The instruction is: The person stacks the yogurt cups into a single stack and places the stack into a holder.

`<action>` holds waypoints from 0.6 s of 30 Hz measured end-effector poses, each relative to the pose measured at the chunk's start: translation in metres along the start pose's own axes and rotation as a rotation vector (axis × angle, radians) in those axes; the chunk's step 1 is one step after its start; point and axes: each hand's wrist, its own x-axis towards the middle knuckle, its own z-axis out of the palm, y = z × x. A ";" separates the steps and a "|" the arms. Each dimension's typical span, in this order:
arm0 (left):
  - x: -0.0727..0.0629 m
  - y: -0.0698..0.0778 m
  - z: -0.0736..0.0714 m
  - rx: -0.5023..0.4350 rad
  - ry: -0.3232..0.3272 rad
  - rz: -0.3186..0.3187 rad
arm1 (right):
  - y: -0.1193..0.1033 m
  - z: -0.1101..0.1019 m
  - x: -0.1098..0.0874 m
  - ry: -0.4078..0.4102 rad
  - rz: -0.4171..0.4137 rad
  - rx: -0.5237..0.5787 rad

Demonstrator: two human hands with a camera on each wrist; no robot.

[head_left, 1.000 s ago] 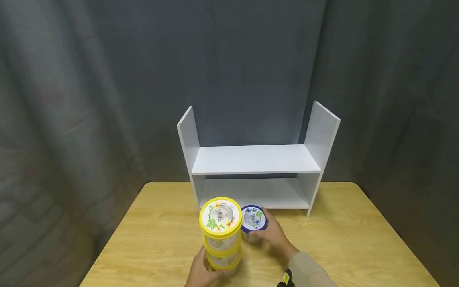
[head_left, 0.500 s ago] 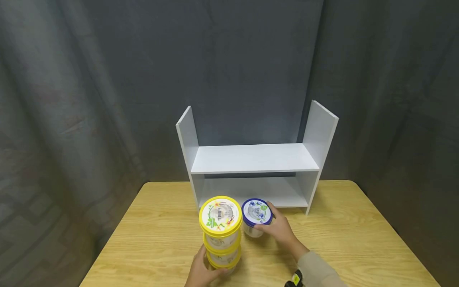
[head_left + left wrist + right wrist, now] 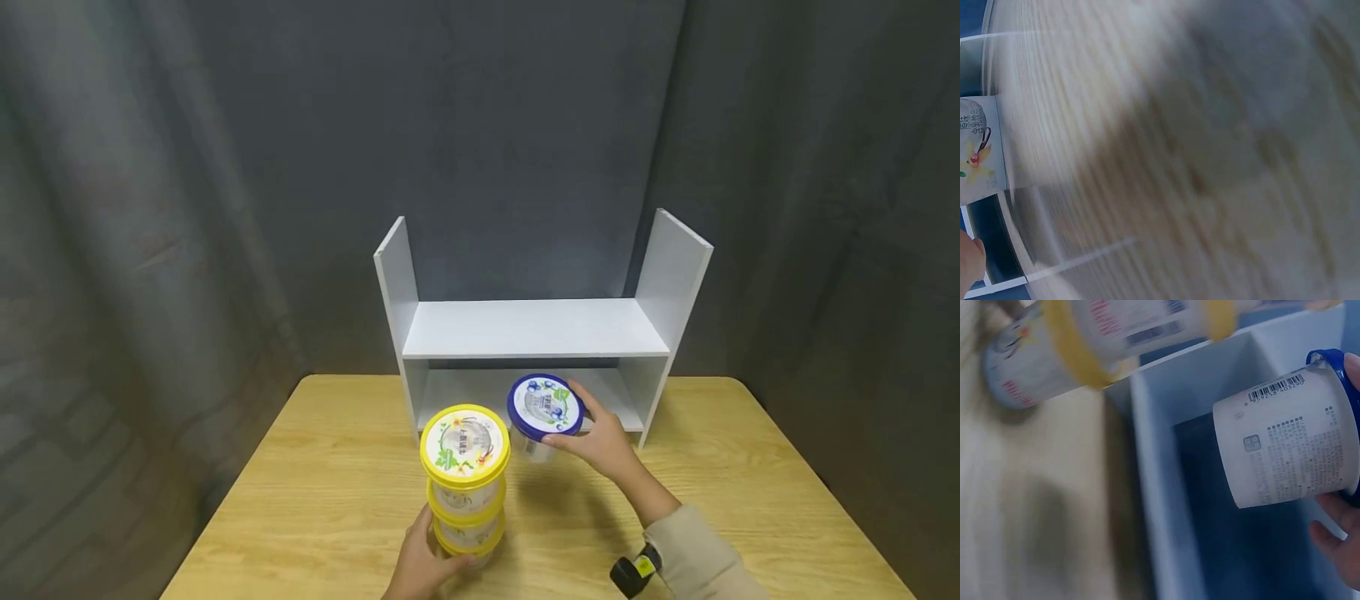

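Three tubs with yellow lids [image 3: 465,498] stand stacked at the front middle of the table in the head view. My left hand [image 3: 422,557] holds the stack low down, its thumb across the front. Just right of the stack, a tub with a blue lid [image 3: 546,406] hangs above the table, gripped at its lid by my right hand [image 3: 606,443]. The right wrist view shows the white side of the blue-lidded tub [image 3: 1288,440] with its barcode and small print. A flowered tub label [image 3: 980,150] and a fingertip [image 3: 971,259] appear at the left wrist view's edge.
A white two-tier shelf [image 3: 536,327] stands behind the tubs, with upright side panels. The wooden table [image 3: 322,475] spreads out on both sides. Dark grey curtains [image 3: 525,150] enclose the back and sides.
My right hand has lifted the blue-lidded tub off the table, raising it up and slightly right. The left hand and the yellow-lidded stack have hardly moved.
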 end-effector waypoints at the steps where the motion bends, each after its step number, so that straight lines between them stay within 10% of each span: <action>1: 0.000 0.000 0.000 0.004 -0.001 0.015 | -0.005 -0.003 0.001 -0.004 -0.007 -0.001; 18: 0.000 0.006 -0.001 0.014 -0.004 0.073 | -0.078 -0.032 0.014 -0.014 -0.137 0.007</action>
